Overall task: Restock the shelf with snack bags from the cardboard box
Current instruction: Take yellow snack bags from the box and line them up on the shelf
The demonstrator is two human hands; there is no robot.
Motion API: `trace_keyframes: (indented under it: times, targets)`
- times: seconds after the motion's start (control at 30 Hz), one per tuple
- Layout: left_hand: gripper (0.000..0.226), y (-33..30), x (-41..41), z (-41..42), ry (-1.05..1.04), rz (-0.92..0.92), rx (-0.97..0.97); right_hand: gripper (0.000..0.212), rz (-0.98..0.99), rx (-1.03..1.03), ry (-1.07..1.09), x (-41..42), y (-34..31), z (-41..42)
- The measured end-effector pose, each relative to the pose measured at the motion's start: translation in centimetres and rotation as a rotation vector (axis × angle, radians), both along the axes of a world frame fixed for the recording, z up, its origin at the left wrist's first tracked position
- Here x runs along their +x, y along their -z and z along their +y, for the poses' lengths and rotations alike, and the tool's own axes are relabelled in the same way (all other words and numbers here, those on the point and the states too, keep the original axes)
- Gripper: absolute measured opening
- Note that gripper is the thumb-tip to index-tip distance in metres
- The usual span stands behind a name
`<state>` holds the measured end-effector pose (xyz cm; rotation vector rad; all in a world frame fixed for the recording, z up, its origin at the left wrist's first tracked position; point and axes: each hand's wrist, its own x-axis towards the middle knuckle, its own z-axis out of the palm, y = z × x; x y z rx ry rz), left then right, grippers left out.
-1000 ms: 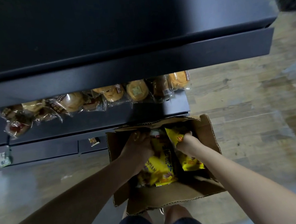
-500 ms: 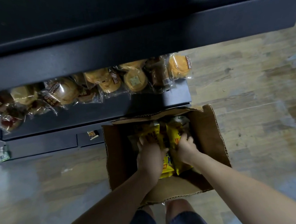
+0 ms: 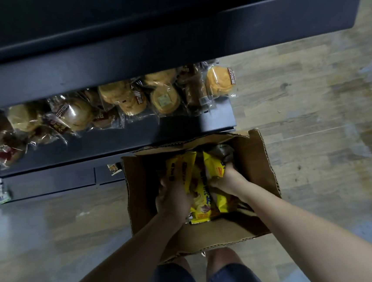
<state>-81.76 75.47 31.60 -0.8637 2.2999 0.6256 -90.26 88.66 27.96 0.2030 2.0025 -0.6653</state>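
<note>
Both my hands are down in the cardboard box: my left hand grips a yellow snack bag from the side, my right hand pinches another yellow bag. More yellow bags stand between them, glossy, print blurred. Beyond the box, the shelf holds wrapped buns.

Cardboard box stands on floor directly before shelf. Snack bags lie inside box. Wrapped buns lie on shelf, behind and left of box.
</note>
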Motion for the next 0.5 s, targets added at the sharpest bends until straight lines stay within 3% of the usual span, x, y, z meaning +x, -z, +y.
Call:
trace_keyframes:
  times: [0.17, 0.23, 0.37, 0.5]
  targets:
    - [0.114, -1.7, 0.3, -0.5, -0.127, 0.033, 0.077, 0.061, -0.031, -0.14, 0.17, 0.9, -1.8, 0.8]
    - [0.107, -3.1, 0.8, -0.7, -0.091, 0.087, 0.089, 0.052, -0.013, -0.197, 0.163, 1.2, -3.0, 1.0]
    - [0.068, -6.6, 1.9, -1.6, -0.097, 0.245, 0.113, 0.051, 0.091, -0.304, 0.176, 1.7, -6.5, 1.5]
    - [0.075, -10.1, 3.6, -2.6, -0.048, 0.319, 0.109, 0.049, 0.298, -0.348, 0.07, 2.1, -11.2, 1.5]
